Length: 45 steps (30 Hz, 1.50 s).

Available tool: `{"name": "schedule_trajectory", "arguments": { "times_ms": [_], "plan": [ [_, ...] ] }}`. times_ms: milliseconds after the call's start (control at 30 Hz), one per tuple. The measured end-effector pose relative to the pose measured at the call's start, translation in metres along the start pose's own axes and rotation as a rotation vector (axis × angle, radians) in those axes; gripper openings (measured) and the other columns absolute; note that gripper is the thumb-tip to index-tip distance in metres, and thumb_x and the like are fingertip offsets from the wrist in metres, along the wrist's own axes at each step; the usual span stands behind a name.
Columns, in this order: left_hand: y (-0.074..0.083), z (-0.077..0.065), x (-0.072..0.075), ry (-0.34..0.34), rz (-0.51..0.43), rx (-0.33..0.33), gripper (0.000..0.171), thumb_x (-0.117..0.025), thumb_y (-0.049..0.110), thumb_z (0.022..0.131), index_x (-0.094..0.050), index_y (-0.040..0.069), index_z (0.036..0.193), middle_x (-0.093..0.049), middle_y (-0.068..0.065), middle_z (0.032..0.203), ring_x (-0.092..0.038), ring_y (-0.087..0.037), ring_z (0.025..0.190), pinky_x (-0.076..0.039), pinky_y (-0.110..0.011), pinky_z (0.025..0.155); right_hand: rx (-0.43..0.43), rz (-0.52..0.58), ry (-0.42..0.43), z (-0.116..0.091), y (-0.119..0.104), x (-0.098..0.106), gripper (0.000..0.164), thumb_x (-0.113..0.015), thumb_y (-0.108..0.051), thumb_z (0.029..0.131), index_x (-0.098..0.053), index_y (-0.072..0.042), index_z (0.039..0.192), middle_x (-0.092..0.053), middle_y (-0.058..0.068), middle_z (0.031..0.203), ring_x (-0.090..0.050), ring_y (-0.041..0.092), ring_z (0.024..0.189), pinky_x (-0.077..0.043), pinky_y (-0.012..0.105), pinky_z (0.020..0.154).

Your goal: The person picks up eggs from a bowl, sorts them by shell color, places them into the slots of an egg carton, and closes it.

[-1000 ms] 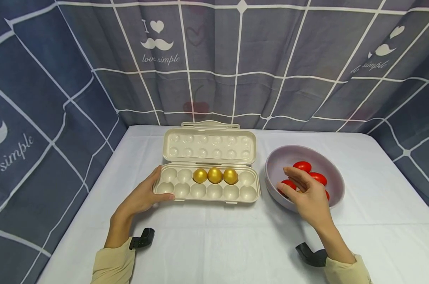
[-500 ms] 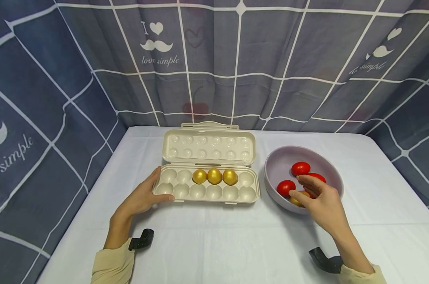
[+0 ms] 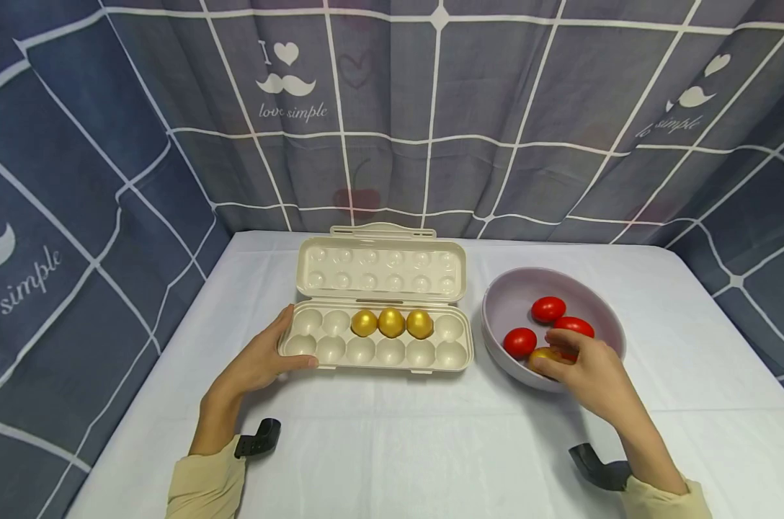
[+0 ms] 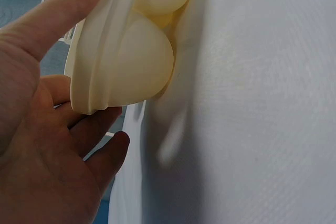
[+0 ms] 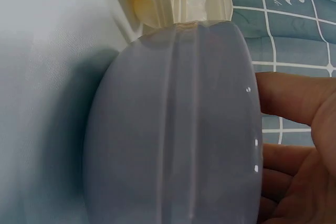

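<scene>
A beige egg carton (image 3: 366,367) lies with its lid folded back, three golden eggs (image 3: 391,323) in its rear row. My left hand (image 3: 259,357) holds the carton's left end. In the left wrist view its thumb lies along the rim and its fingers reach behind the rounded cups (image 4: 136,61). Over the mauve bowl (image 3: 504,310), my right hand (image 3: 596,378) pinches a golden egg (image 3: 541,356) between thumb and fingers, low inside the front wall. Several red eggs (image 3: 519,342) lie around it. The bowl's wall (image 5: 178,129) hides the right fingertips in the right wrist view.
Both stand on a table under a white cloth (image 3: 392,447). A grey-blue curtain (image 3: 392,173) with white grid lines hangs behind and at the sides. Black wrist mounts (image 3: 259,437) stick out from both sleeves.
The right hand has moved rightward and down toward the bowl's front, and its fingers have closed round the golden egg. The left hand and carton have stayed in place.
</scene>
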<state>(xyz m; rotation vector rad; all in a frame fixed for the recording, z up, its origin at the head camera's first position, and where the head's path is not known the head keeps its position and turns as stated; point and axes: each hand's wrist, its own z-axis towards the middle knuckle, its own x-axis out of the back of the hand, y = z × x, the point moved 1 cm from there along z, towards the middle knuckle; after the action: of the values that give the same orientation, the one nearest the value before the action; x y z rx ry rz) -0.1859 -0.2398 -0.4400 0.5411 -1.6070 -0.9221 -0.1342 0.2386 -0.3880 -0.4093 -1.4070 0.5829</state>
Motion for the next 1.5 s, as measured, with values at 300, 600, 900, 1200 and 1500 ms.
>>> {"name": "schedule_trajectory", "arguments": {
  "times_ms": [300,600,900,1200,1500],
  "plan": [
    [0.0,-0.001,0.0,-0.004,-0.004,0.014,0.114,-0.084,0.032,0.079,-0.007,-0.007,0.154,-0.005,-0.026,0.161,-0.004,-0.04,0.147,-0.007,-0.057,0.116,-0.022,-0.067,-0.05,0.007,-0.001,-0.005,0.056,-0.082,-0.023,0.081,-0.063,0.011,0.121,-0.066,0.025,0.11,-0.06,0.035,0.095,-0.052,0.052,0.08],
    [-0.001,-0.001,-0.001,-0.001,-0.008,0.0,0.113,-0.084,0.03,0.08,-0.007,-0.008,0.154,-0.005,-0.027,0.161,-0.004,-0.04,0.147,-0.007,-0.057,0.116,-0.005,-0.123,-0.069,0.013,0.003,-0.01,0.052,-0.082,-0.014,0.078,-0.063,0.012,0.119,-0.066,0.023,0.103,-0.058,0.035,0.089,-0.052,0.05,0.076],
    [0.0,0.0,-0.001,0.0,-0.012,-0.022,0.113,-0.083,0.031,0.08,-0.008,-0.009,0.154,-0.006,-0.027,0.16,-0.005,-0.04,0.147,-0.008,-0.057,0.116,-0.015,-0.173,-0.033,0.016,0.004,-0.012,0.042,-0.079,-0.012,0.08,-0.068,0.007,0.116,-0.067,0.024,0.101,-0.058,0.04,0.087,-0.046,0.056,0.076],
    [0.001,0.0,-0.001,0.0,-0.009,-0.011,0.112,-0.084,0.029,0.08,-0.008,-0.008,0.154,-0.006,-0.026,0.161,-0.005,-0.04,0.147,-0.008,-0.057,0.116,-0.027,-0.148,-0.007,0.015,0.005,-0.013,0.041,-0.08,-0.013,0.081,-0.068,0.008,0.114,-0.068,0.023,0.101,-0.058,0.038,0.086,-0.046,0.054,0.077],
    [0.0,-0.001,-0.001,0.001,0.0,-0.008,0.112,-0.083,0.03,0.08,-0.007,-0.008,0.154,-0.005,-0.026,0.161,-0.004,-0.04,0.147,-0.007,-0.057,0.116,-0.032,-0.125,0.028,0.013,0.004,-0.013,0.04,-0.08,-0.017,0.082,-0.07,0.006,0.114,-0.068,0.023,0.104,-0.058,0.041,0.089,-0.043,0.055,0.078]
  ]
}}
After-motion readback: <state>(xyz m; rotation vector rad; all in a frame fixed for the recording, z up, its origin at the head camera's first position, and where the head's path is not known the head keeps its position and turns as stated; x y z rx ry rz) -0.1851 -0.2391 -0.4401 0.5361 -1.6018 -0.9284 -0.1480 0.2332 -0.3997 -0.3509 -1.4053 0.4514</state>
